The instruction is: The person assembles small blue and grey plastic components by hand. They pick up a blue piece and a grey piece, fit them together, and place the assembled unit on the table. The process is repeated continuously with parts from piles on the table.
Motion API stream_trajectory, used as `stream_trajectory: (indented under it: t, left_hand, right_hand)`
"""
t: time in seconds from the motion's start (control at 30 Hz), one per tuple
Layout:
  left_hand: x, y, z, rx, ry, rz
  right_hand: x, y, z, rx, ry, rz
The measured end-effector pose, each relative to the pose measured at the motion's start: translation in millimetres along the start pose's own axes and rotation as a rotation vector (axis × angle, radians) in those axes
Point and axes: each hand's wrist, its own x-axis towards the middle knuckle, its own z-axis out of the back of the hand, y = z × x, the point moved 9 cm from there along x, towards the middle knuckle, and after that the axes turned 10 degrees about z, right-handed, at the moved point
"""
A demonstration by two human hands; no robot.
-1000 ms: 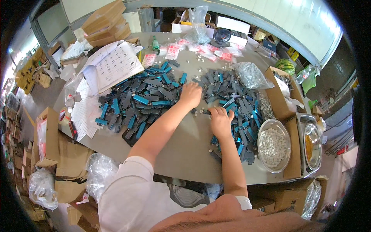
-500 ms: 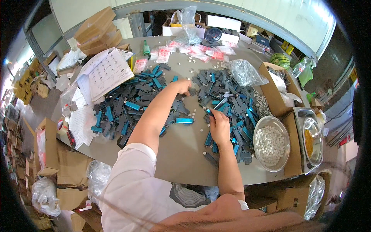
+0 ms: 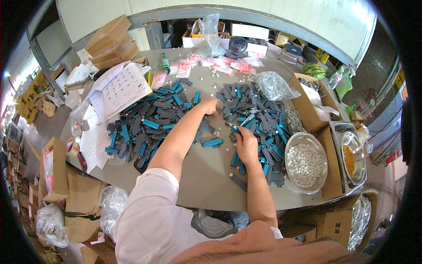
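Note:
My right hand [image 3: 247,144] pinches a small blue-and-black part [image 3: 236,129] between thumb and fingers, at the near left side of the right pile [image 3: 266,115] of dark grey and blue plastic parts. Farther off, my left hand [image 3: 209,107] reaches to the gap between the two piles, its fingers curled down at the edge of the right pile. What they hold, if anything, is hidden by the hand. Left of it spreads another pile [image 3: 165,115] of similar parts. One blue part [image 3: 212,142] lies alone on the grey table [image 3: 204,176] between my arms.
A metal bowl of white plastic pieces [image 3: 306,163] stands at right, beside cardboard boxes and a steel tray [image 3: 351,160]. Screws [image 3: 292,118] lie by the right pile. Printed sheets [image 3: 125,90] lean over the left pile. Small bags [image 3: 231,66] and a fan [image 3: 238,45] are at the back.
The view has shifted slightly. My left hand has dipped a little, and its fingers are now tucked lower by the right pile. My right hand keeps its hold on the blue-and-black part.

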Motion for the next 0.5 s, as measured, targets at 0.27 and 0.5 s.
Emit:
stream_trajectory:
  t: [0.27,0.5]
  left_hand:
    - [-77,-44,34,-0.18,-0.441,-0.215]
    - [-181,-83,9,-1.188,-0.039,-0.152]
  right_hand:
    - [-17,-37,-30,0.645,0.032,-0.477]
    - [-17,-15,-44,1.014,0.115,-0.534]
